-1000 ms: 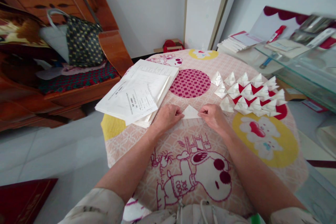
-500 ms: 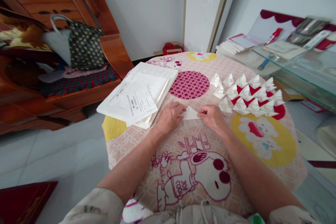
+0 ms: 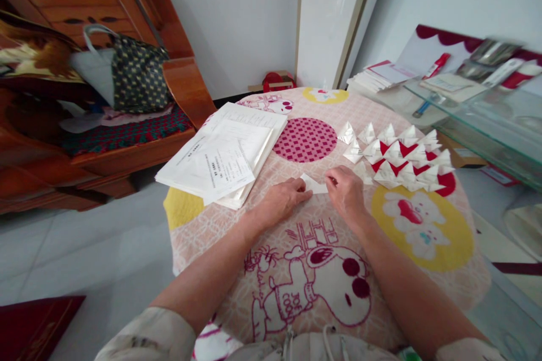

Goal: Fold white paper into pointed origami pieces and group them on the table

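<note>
A small piece of folded white paper [image 3: 314, 185] lies on the patterned tablecloth between my two hands. My left hand [image 3: 284, 198] has its fingers together on the paper's left edge, pressing it to the cloth. My right hand [image 3: 345, 190] is closed, with thumb and forefinger pinching the paper's right end; the fingertips partly cover that end. To the right stand several folded paper pieces [image 3: 396, 152] with pointed tips, set in rows. Left of my hands is a stack of printed paper sheets [image 3: 224, 149].
The round table's cloth [image 3: 313, 138] carries printed figures. A glass shelf [image 3: 478, 98] with papers and containers stands at the right, close to the table. On the left, a wooden bench [image 3: 186, 90] holds a dotted bag [image 3: 138, 76]. A dark red object [image 3: 38, 324] is at lower left.
My left hand has shifted slightly down and right along the paper, its fingers now pointing right. My right hand has turned inward a little. The paper has turned slightly between them.
</note>
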`<action>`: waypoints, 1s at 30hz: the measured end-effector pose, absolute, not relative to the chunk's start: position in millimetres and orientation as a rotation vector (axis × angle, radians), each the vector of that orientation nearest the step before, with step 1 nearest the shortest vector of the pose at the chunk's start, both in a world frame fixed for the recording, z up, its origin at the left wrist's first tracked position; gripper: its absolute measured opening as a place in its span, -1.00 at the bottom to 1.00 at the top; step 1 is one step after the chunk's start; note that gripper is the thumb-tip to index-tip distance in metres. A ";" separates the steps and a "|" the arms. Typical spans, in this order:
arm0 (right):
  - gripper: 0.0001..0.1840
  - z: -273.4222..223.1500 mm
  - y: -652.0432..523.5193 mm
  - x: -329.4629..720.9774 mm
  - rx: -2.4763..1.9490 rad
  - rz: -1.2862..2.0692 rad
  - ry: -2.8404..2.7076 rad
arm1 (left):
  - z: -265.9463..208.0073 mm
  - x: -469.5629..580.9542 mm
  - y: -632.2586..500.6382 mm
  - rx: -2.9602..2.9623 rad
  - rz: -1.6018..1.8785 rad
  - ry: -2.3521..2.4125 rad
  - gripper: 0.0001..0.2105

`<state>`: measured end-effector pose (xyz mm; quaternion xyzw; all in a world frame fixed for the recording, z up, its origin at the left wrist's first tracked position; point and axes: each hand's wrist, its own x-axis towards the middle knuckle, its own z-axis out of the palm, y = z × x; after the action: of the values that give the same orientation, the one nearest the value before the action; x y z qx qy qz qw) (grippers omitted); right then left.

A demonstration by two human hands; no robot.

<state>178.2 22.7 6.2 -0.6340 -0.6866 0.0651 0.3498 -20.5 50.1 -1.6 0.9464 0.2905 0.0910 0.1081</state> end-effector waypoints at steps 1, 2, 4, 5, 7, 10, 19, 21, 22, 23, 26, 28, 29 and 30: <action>-0.77 6.2 21.7 174.1 -1.582 0.208 -1.783 | -2.1 -20.0 49.9 2.790 0.267 0.856 -0.71; -0.77 5.4 21.4 170.3 -1.535 0.286 -1.800 | -2.7 -19.6 50.0 2.790 0.270 0.855 -0.71; -0.76 1.7 23.2 164.8 -1.545 0.437 -1.826 | -3.9 -19.5 50.6 2.778 0.282 0.852 -0.69; -0.77 -0.7 24.9 163.6 -1.576 0.502 -1.838 | -4.3 -19.9 51.0 2.767 0.289 0.848 -0.69; -0.78 -4.9 28.7 163.5 -1.633 0.605 -1.809 | -4.5 -21.0 52.1 2.740 0.309 0.841 -0.68; -0.83 -7.0 32.4 164.5 -1.680 0.705 -1.748 | -3.8 -22.9 53.6 2.698 0.318 0.835 -0.68; -0.83 2.4 34.1 169.8 -1.817 0.636 -1.786 | -1.2 -23.9 54.1 2.612 0.368 0.820 -0.68; -0.83 4.3 33.5 179.3 -1.856 0.635 -1.763 | 0.3 -24.0 53.6 2.600 0.364 0.824 -0.68; -0.83 5.4 32.6 184.0 -1.876 0.621 -1.750 | 1.0 -24.1 53.2 2.597 0.365 0.829 -0.68; -0.83 6.5 31.4 188.0 -1.891 0.602 -1.747 | 1.5 -24.3 52.9 2.596 0.367 0.833 -0.68; -0.83 9.1 26.5 191.2 -1.901 0.469 -1.716 | 1.6 -24.7 52.0 2.601 0.388 0.836 -0.66; -0.83 8.8 24.3 185.2 -1.813 0.393 -1.696 | 0.7 -24.6 51.8 2.599 0.417 0.824 -0.66; -0.83 7.7 24.3 180.6 -1.743 0.394 -1.698 | 0.2 -24.4 51.8 2.591 0.431 0.821 -0.67; -0.84 6.1 25.0 175.6 -1.677 0.431 -1.714 | -0.2 -23.9 51.9 2.575 0.448 0.823 -0.68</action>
<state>175.6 25.0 6.1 -0.6460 -0.6601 0.1662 0.3454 -23.9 51.9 -0.2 0.9209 0.2941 0.1602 0.1992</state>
